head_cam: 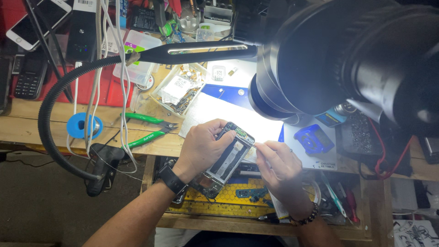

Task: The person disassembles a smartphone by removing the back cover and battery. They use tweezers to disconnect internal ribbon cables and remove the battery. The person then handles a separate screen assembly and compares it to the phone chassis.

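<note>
Opened black smartphone with its back cover off (227,155): held tilted over the near edge of the wooden workbench (27,123), under the white glare of the black gooseneck desk lamp (201,51).

Left hand (201,146): fingers curled closed round the phone's left side and far end, gripping it; black wristwatch (172,179) on the wrist.

Right hand (280,167): fingers pinched shut on a thin metal tool (253,145), its tip touching the phone's far right edge near a small green circuit part; dark beaded bracelet (305,217) on the wrist.

Large black microscope head (347,55): far right, overhanging the lit white mat.

Green-handled cutting pliers (148,126): lay on the bench, left of the left hand.

Blue tape roll (84,126): further left, beside hanging white cables.

Clear plastic tray of small parts (180,89): far of the hands, under the lamp arm.

Small blue plastic holder (313,139): right of the phone, on the mat.

Yellow honeycomb mat (228,196): near side, beneath the hands, in an open drawer.

White smartphone (39,20) and dark keypad phone (29,75): far left, well apart from the work.
</note>
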